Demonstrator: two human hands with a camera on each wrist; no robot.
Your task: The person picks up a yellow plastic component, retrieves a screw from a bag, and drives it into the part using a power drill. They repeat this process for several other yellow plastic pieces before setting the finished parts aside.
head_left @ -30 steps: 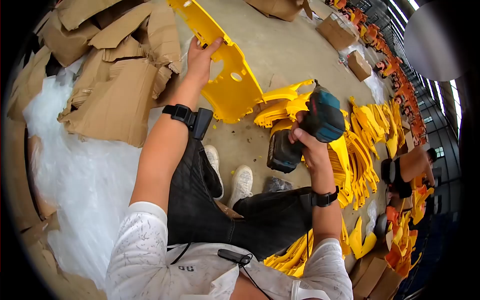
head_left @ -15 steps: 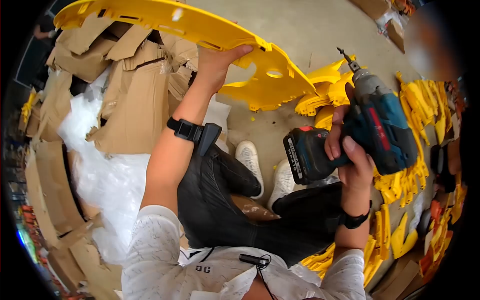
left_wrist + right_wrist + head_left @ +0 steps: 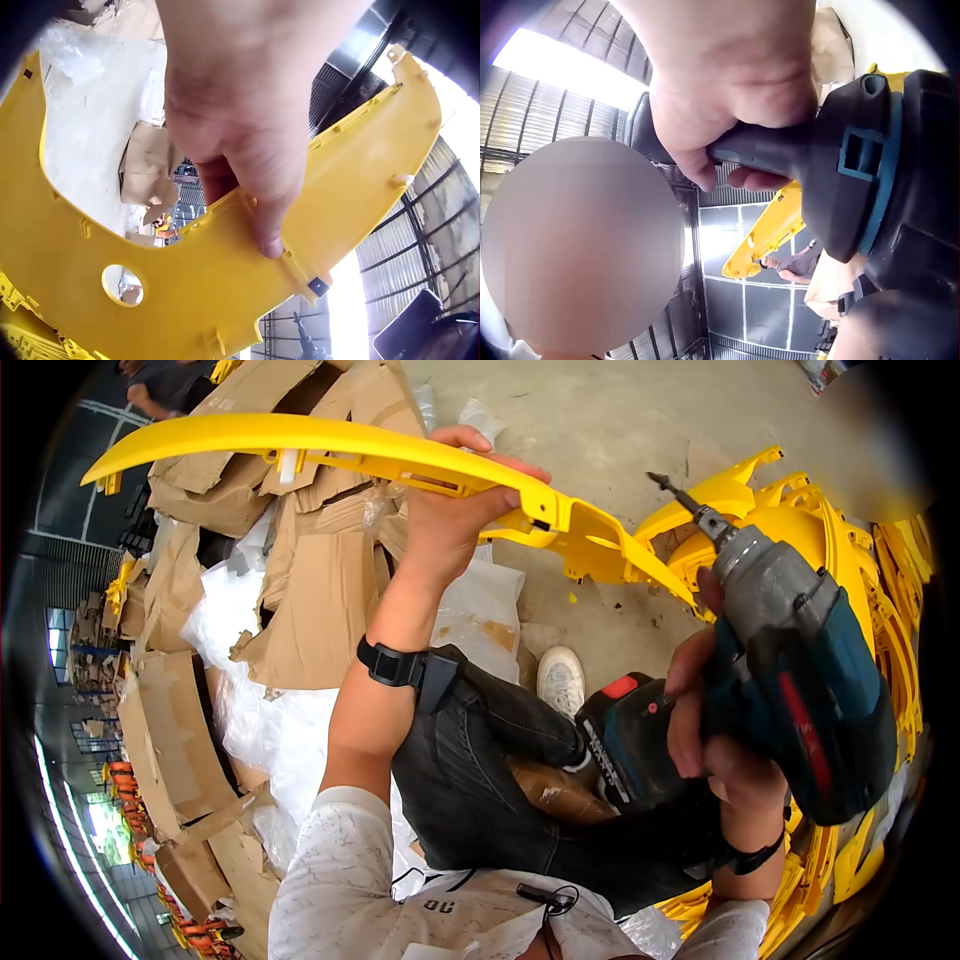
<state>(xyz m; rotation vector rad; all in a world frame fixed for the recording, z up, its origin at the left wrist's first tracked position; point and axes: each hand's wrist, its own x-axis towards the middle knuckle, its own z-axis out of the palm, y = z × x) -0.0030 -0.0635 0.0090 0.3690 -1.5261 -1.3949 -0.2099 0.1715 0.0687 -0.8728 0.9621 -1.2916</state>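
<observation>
Apparently positioning, gripping yellow panel [image 3: 187, 270] in left hand [image 3: 448, 528], power driver [image 3: 800, 635] in right hand [image 3: 748, 775], probably needing steady support next.

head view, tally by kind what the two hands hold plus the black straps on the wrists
Yellow panel, in the left hand: 1
Power driver, in the right hand: 1
Black wrist straps, one on each wrist: 2
Total: 4
</observation>
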